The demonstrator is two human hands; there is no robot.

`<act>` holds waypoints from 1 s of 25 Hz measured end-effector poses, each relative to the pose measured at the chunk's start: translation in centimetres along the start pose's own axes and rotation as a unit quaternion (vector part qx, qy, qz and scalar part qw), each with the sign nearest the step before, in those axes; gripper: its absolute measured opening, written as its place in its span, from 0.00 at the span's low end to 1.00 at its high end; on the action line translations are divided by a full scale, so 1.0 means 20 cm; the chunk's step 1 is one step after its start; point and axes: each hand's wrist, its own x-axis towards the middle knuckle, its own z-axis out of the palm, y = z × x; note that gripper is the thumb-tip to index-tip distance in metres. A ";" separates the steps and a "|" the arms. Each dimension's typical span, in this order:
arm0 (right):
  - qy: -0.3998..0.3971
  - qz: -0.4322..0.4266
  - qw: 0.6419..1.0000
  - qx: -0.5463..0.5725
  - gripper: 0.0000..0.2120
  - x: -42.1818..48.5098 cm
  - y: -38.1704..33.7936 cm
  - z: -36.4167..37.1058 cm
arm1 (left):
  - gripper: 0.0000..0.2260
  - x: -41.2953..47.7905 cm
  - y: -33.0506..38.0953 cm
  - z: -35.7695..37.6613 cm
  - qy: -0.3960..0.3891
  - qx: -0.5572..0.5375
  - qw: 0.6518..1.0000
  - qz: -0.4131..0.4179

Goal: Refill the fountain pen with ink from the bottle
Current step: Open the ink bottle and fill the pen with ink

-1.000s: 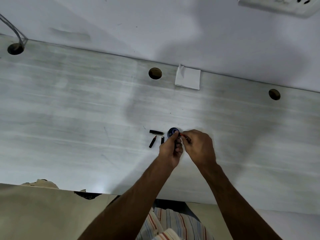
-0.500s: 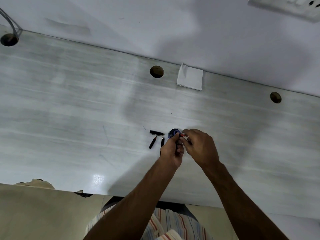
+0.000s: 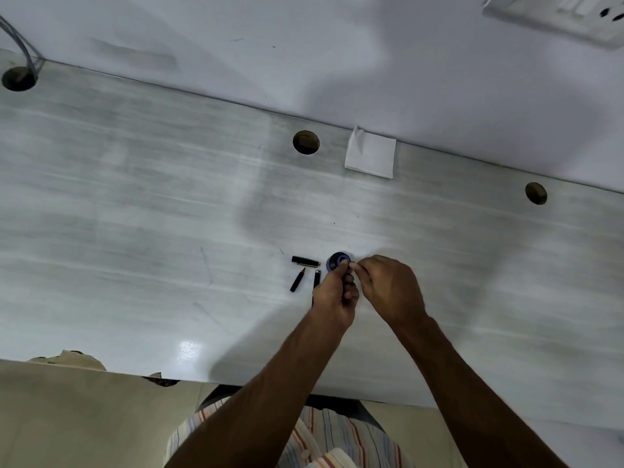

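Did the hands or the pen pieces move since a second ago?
Hardly. The left hand and the right hand stay pinched together over the blue ink bottle; only the fingers shift a little, and what they hold is too small to tell. The three black pen pieces and the white tissue lie where they were. The camera tilted slightly.

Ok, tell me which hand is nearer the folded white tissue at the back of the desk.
Right. The right hand sits almost straight below the tissue in the head view, while the left hand is lower and further left, by the ink bottle.
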 end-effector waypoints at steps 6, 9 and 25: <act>0.011 -0.038 0.999 0.030 0.09 -0.01 -0.01 -0.02 | 0.04 0.00 0.01 0.00 -0.004 0.000 1.000 0.002; 0.011 -0.023 1.000 0.008 0.12 0.00 -0.01 -0.02 | 0.05 -0.01 0.01 0.01 0.006 0.011 1.000 0.004; 0.016 -0.020 0.999 0.036 0.12 0.01 -0.02 -0.02 | 0.03 -0.02 0.03 0.02 0.009 -0.002 1.000 0.012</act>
